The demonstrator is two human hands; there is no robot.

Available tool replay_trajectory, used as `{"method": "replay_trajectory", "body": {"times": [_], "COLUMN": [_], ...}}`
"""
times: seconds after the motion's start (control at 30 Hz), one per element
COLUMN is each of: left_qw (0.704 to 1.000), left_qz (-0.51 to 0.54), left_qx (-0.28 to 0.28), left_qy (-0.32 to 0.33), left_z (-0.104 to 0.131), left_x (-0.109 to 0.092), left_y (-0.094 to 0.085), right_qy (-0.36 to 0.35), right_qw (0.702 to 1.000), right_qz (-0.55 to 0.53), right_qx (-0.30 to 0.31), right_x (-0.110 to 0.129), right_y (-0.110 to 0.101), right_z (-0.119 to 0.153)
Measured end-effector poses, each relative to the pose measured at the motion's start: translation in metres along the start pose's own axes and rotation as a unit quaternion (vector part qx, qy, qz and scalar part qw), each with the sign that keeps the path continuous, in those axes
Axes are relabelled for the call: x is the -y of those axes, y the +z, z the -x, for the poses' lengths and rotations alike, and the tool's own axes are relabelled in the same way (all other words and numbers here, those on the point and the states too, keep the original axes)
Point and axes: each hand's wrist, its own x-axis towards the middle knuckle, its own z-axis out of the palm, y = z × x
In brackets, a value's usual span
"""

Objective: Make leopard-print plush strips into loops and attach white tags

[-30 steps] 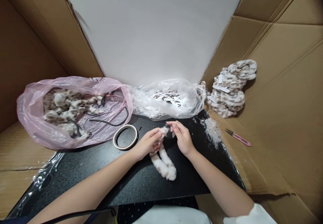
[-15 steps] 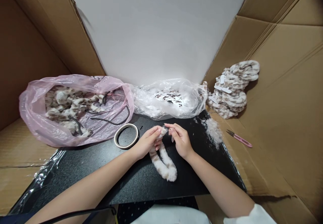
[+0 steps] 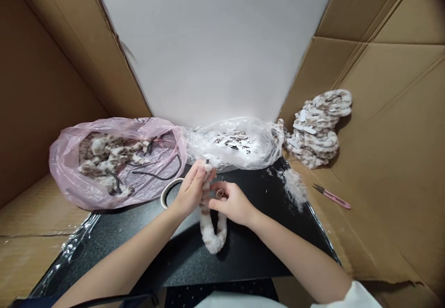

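Note:
A fluffy white and brown band hangs in a loop over the black table. Near its upper end, where a short dark tip sticks out of the fur, my left hand is closed around it. The thumb and fingers of my right hand curl against the band lower down, on its right side. How firmly the right fingers grip is partly hidden. A roll of tape lies just left of my left hand, which covers part of it.
A pink bag with furry pieces and dark bands lies left. Behind the hands, a clear bag holds white pieces. At right are stacked furry bands, loose fluff and pink snips. Cardboard walls stand around the black table.
My left hand has moved left and up with the band, which now points upward. My right hand has moved from the band's tip down to its side. The camera view has shifted slightly.

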Motion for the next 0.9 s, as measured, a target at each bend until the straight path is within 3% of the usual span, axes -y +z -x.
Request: {"method": "replay_trajectory", "body": {"times": [0.17,0.33,0.47,0.57,0.7,0.8,0.9], "left_qw": [0.998,0.995,0.990,0.986,0.967,0.954,0.935], "left_qz": [-0.003,0.038,0.047,0.104,0.198,0.215,0.185], "left_qx": [0.056,-0.022,-0.061,-0.075,-0.136,-0.201,-0.299], "left_qy": [-0.002,0.085,0.120,0.110,0.088,0.065,0.046], "left_z": [-0.007,-0.009,-0.008,-0.008,-0.012,-0.015,-0.015], "left_x": [-0.013,-0.021,-0.025,-0.035,-0.066,-0.092,-0.108], "left_y": [-0.001,0.005,0.011,0.007,-0.012,-0.033,-0.054], "right_qy": [-0.020,-0.043,-0.001,-0.015,-0.101,-0.170,-0.173], "right_qw": [1.000,0.994,0.988,0.993,0.979,0.932,0.880], "right_qz": [0.008,-0.048,-0.060,0.006,0.153,0.307,0.437], "right_qx": [0.009,0.092,0.144,0.121,0.094,0.086,0.072], "right_x": [0.003,-0.003,-0.005,-0.005,-0.006,-0.011,-0.020], "right_y": [0.012,0.022,0.027,0.023,0.005,-0.014,-0.033], "right_z": [-0.004,0.003,0.004,0.006,0.012,0.016,0.017]}}
